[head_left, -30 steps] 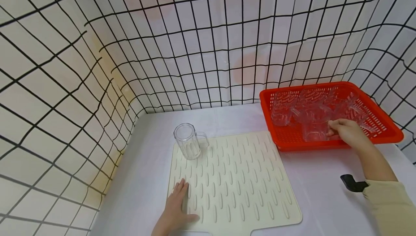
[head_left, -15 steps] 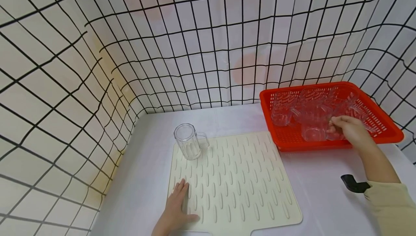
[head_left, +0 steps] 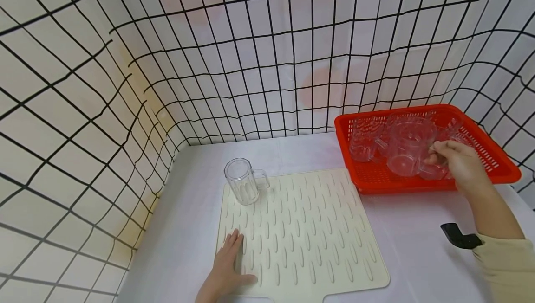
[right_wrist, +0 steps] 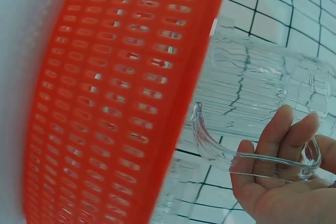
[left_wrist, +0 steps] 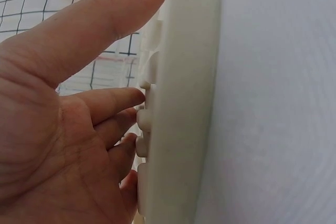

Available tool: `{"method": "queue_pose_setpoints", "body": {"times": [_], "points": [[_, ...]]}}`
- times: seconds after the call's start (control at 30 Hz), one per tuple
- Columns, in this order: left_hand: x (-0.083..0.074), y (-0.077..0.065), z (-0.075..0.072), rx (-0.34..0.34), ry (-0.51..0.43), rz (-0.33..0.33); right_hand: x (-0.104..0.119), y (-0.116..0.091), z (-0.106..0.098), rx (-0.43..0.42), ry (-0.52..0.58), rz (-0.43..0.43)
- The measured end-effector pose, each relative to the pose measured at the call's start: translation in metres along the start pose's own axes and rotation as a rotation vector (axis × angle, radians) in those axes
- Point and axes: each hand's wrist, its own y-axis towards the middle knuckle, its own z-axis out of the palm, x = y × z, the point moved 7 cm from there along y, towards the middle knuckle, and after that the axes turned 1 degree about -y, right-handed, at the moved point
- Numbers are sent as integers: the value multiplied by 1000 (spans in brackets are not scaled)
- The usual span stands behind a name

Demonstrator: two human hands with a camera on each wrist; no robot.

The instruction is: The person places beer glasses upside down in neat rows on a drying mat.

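My right hand [head_left: 459,164] grips the handle of a clear mug [head_left: 408,145] at the front of the red basket [head_left: 422,187]. In the right wrist view, fingers curl round the mug's handle [right_wrist: 262,158], and the mug body [right_wrist: 262,82] rises past the basket wall. My left hand [head_left: 225,266] lies with straight, spread fingers on the near left corner of a cream draining mat [head_left: 309,233]. The left wrist view shows those fingertips [left_wrist: 134,98] touching the mat's ridged face. A second clear mug [head_left: 242,184] stands upright on the mat's far left corner, handle to the right.
Several more clear mugs [head_left: 362,140] stand or lie in the basket, overlapping and hard to tell apart. A black wire grid [head_left: 267,57] rises at the back and sides of the white table [head_left: 179,228]. A black strap piece [head_left: 459,236] sticks out from the right sleeve.
My right hand has lifted the mug a little within the basket and moved slightly to the right and away from me. The left hand has stayed in place on the mat.
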Motion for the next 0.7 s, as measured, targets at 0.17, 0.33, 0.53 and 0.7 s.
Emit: {"method": "queue_pose_setpoints", "body": {"times": [0.17,0.33,0.53,0.7], "points": [[0,-1,0,-7,1,-3,7,-4,2,1,-14,-22],[0,-1,0,-7,2,-7,16,-10,4,0,-45,-35],[0,0,0,-2,-4,-15,26,-17,8,2,-48,-26],[0,1,0,1,0,-20,34,-24,14,10,-41,-24]]}}
